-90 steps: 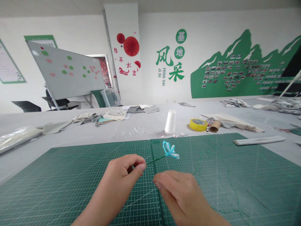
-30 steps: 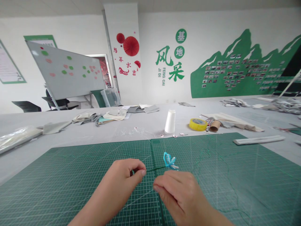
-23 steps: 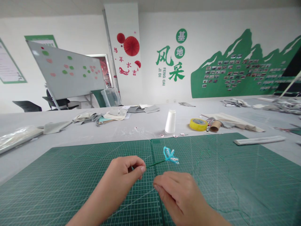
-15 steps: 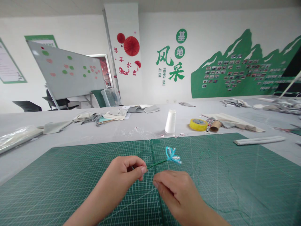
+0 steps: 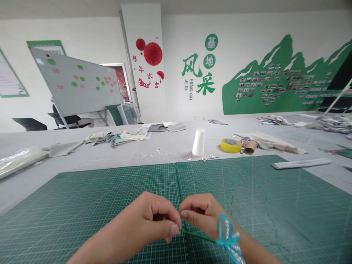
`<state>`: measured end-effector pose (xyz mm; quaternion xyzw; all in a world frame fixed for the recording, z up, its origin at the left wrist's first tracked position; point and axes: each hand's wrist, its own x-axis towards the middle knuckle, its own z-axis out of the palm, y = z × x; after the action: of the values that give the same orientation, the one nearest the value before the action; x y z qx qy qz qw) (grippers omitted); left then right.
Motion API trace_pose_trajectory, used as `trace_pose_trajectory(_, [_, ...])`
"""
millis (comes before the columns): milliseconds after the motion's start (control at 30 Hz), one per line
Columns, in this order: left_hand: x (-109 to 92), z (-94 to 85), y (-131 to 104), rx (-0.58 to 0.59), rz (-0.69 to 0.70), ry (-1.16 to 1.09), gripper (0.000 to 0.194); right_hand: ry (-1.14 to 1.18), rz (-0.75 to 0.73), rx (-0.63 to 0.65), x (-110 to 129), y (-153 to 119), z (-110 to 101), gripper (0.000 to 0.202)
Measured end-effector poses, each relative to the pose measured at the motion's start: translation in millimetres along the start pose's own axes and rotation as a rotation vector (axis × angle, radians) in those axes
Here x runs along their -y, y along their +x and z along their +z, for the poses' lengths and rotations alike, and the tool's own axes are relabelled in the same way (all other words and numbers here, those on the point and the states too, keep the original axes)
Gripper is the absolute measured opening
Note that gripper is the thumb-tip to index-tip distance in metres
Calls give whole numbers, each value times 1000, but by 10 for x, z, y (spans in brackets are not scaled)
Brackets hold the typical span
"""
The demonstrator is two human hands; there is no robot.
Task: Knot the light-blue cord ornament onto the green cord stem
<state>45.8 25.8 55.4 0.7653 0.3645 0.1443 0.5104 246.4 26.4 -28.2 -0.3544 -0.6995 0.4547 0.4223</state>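
My left hand (image 5: pixel 162 220) is pinched on the end of a green stem (image 5: pixel 199 234). At the stem's other end is a light-blue looped flower (image 5: pixel 228 238) with clear beads along its loops, lying in front of my right wrist. My right hand (image 5: pixel 198 212) is closed in a pinch just beside the left fingertips, above the stem; whatever is between its fingers is too small to make out. Loose green thread (image 5: pixel 266 198) trails over the right part of the green cutting mat (image 5: pixel 115 194) beneath both hands.
Beyond the mat stand a white thread cone (image 5: pixel 198 142), a yellow tape roll (image 5: pixel 230 145) and a cardboard tube (image 5: pixel 250 147). A rolled grey cloth strip (image 5: pixel 301 164) lies across the mat's right far edge. Fabric pieces (image 5: pixel 134 132) and a plastic-wrapped bundle (image 5: pixel 23 159) are at left.
The flower has swung right and toward me, from beyond my right hand to in front of its wrist. My left hand moved right and nearer; the two hands are closer together.
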Motion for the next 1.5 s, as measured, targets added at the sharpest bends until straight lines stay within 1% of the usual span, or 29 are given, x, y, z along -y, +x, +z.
trace_pose_trajectory(100, [-14, 9, -8, 68, 31, 89, 17, 14, 30, 54, -31, 0, -19, 22])
trace_pose_trajectory(200, [7, 39, -24, 106, 34, 180, 16, -3, 71, 110, 6, -12, -49, 19])
trace_pose_trajectory(367, [51, 108, -18, 91, 33, 343, 16, -43, 116, 138, 83, 0, -96, 16])
trace_pose_trajectory(533, [-15, 144, 26, 65, 7, 495, 18, -88, 102, 121, 131, 9, -92, 14])
trace_pose_trajectory(600, [-34, 154, 40, 38, -9, 526, 20, -157, 74, 81, 175, -2, -78, 14])
trace_pose_trajectory(667, [-17, 165, 54, -17, -13, 537, 20, -222, 38, 39, 234, -16, -61, 16])
trace_pose_trajectory(767, [67, 174, 78, -104, -9, 546, 20, -302, -23, -15, 324, -36, -40, 20])
trace_pose_trajectory(933, [200, 170, 105, -203, 3, 558, 24, -476, -148, -66, 408, -80, -21, 24])
trace_pose_trajectory(1067, [216, 161, 101, -249, -22, 561, 22, -608, -261, -67, 405, -119, 2, 24])
trace_pose_trajectory(1233, [190, 129, 106, -299, -59, 561, 22, -732, -380, -130, 386, -136, 51, 27])
trace_pose_trajectory(1400, [158, 66, 124, -394, -94, 476, 25, -818, -434, -140, 373, -143, 105, 30])
trace_pose_trajectory(1500, [141, 28, 128, -423, -101, 389, 25, -840, -432, -143, 352, -142, 127, 30])
